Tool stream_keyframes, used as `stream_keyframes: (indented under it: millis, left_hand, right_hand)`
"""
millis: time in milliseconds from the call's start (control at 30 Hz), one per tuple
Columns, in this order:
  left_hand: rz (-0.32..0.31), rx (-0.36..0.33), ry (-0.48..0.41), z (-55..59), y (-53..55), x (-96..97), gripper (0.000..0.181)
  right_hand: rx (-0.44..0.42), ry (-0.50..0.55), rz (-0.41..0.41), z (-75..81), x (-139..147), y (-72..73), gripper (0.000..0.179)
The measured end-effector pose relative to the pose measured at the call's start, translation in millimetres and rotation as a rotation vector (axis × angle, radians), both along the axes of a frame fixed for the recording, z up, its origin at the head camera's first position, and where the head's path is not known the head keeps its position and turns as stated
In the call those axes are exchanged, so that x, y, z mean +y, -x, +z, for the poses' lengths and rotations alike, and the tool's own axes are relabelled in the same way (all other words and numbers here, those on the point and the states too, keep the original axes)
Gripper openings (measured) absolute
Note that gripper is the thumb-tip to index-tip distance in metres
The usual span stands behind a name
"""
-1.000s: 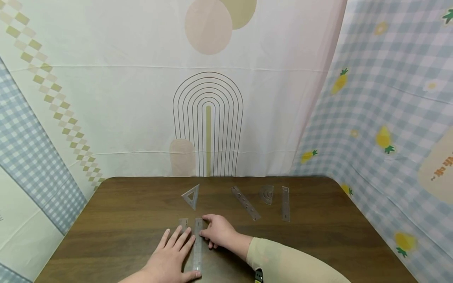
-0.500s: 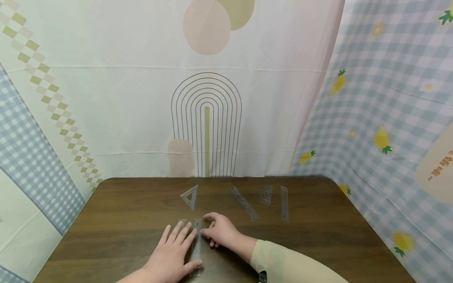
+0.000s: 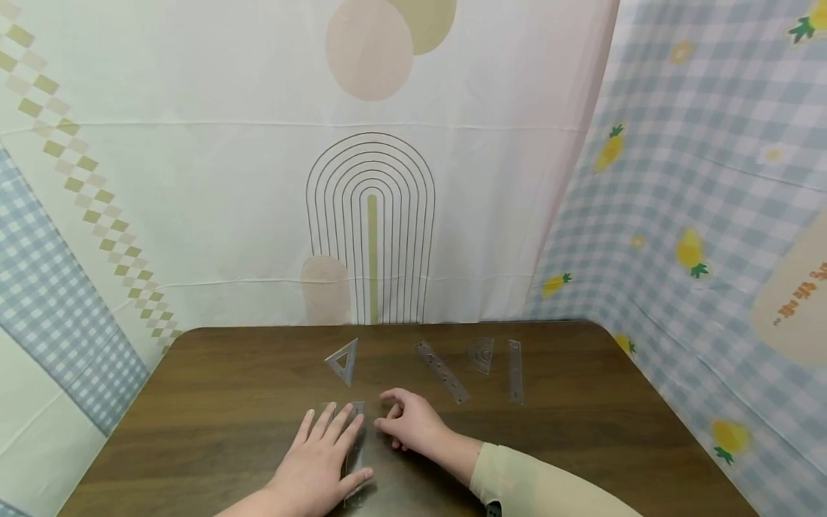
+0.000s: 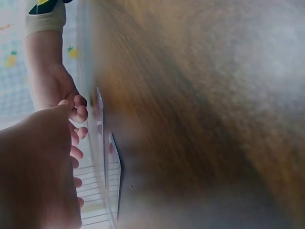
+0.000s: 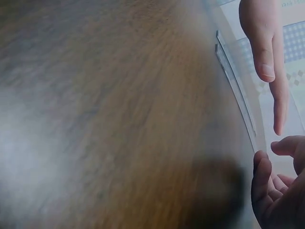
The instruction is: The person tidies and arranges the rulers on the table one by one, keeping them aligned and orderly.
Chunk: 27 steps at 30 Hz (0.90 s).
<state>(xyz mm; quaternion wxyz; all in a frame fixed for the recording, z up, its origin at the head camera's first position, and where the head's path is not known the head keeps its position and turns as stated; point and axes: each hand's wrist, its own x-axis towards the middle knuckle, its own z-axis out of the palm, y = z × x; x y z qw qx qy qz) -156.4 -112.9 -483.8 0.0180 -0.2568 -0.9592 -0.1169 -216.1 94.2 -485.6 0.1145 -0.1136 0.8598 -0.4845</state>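
Across the back of the room, at 12 o'clock, hangs a patterned wall cloth (image 3: 213,208); before it stands a wood-grain table (image 3: 581,459). Left hand (image 3: 315,461): palm down, fingers spread wide, nothing gripped; from where I stand, contact with what lies beneath cannot be told. Right hand (image 3: 415,425): at 2 o'clock from the left, thumb and index finger apart, other fingers bent, nothing held.

Clear straight ruler (image 3: 355,456): partly under the left hand, its right edge just beside the right fingertips, not touching. Long axis: 12 to 6 o'clock, narrow ends toward the far and near table edges. Handling, judged by look: thin plastic, light, stiff, slippery on wood, likely to crack if bent hard. Best hold: thumb and finger across both long edges, near the far end.

Stencil ruler (image 3: 442,372): 1 o'clock from the right hand, slanted. Shorter ruler (image 3: 515,373): 2 o'clock, axis near 12 to 6. Triangular set square (image 3: 350,365): 12 o'clock from the left hand. Protractor (image 3: 481,356): between 1 and 2 o'clock from the right.
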Motion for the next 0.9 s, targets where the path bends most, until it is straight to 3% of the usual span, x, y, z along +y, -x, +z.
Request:
stream_keyframes:
  millis: [367,900]
  left_hand:
    - [-0.004,0.046,-0.008,-1.3,2.0,7.6,0.082]
    - [0.000,0.037,0.026,4.2,4.7,22.4,0.081]
  right_hand:
    - [0.047,-0.004,-0.008,3.5,21,-6.2,0.045]
    - [0.074,-0.011,-0.039,4.9,47,-15.1,0.041]
